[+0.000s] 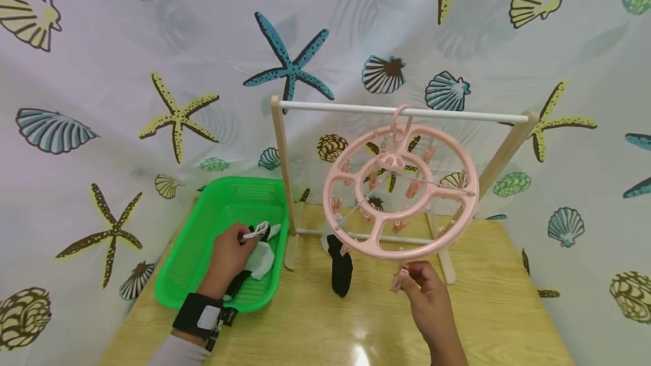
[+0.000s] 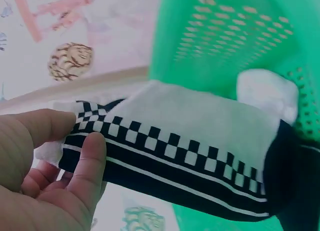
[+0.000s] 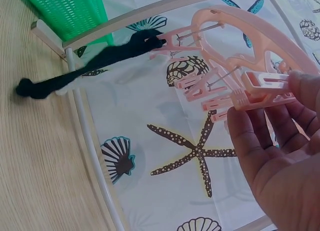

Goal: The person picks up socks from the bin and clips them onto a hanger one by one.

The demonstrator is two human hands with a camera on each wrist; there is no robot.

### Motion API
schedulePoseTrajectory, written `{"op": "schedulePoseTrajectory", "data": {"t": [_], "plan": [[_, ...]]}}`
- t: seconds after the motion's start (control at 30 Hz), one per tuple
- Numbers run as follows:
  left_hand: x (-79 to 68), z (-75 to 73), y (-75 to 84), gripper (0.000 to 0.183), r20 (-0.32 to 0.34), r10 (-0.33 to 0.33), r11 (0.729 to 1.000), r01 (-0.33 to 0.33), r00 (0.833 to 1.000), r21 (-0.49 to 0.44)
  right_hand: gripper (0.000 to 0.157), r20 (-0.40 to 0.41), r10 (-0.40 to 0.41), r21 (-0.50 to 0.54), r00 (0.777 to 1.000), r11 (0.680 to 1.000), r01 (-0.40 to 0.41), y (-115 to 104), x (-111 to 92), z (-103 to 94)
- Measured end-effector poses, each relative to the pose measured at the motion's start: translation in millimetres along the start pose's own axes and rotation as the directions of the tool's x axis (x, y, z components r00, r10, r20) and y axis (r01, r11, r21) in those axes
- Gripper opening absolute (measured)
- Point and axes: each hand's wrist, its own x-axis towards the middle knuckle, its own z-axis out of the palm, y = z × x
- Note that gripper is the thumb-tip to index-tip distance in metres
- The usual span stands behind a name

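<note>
My left hand (image 1: 231, 253) is over the green basket and holds the cuff of a white and black sock (image 2: 185, 151) with a checkered band between thumb and fingers. In the left wrist view the sock stretches across to its dark end at the right. At the front of a round pink hanger (image 1: 407, 254), my right hand (image 1: 427, 295) pinches a pink clothespin (image 3: 265, 83) between thumb and fingers. No cloth shows in that clothespin. From the hanger's left side hangs a black sock (image 1: 342, 267), held by a clip.
The green basket (image 1: 178, 275) stands on the left of the wooden table (image 1: 315, 326), with a white sock (image 1: 261, 261) and dark socks inside. A rack carries the hanger on its white top bar (image 1: 346, 108), between wooden posts (image 1: 283, 162). Several pink clothespins dangle under the ring.
</note>
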Motion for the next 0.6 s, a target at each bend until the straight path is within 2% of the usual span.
{"op": "schedulePoseTrajectory", "data": {"t": [0.17,0.3,0.4,0.5,0.6], "plan": [[-18.8,-5.2,16.7,0.012,0.035,0.043,0.997,-0.040,0.998,-0.067,0.010,0.010,-0.004,0.000,1.000,1.000,0.004,-0.3,0.0,-0.2],[-36.5,-4.6,32.7,0.013,0.063,0.122,0.986,-0.113,0.991,-0.121,0.011,0.010,0.000,-0.004,1.000,1.000,0.000,0.1,-0.3,-0.8],[-48.1,1.8,43.7,0.016,0.052,0.213,0.970,-0.205,0.976,-0.128,0.010,0.003,-0.002,-0.002,1.000,1.000,0.002,0.4,-0.3,-1.9],[-58.5,11.2,54.8,0.021,0.021,0.304,0.946,-0.299,0.953,-0.123,0.010,0.003,-0.010,0.002,1.000,1.000,0.010,0.3,-0.1,-3.0],[-68.7,21.3,67.5,0.025,0.022,0.352,0.926,-0.345,0.936,-0.154,0.009,-0.006,-0.016,-0.001,1.000,1.000,0.016,-0.1,0.1,-3.6]]}}
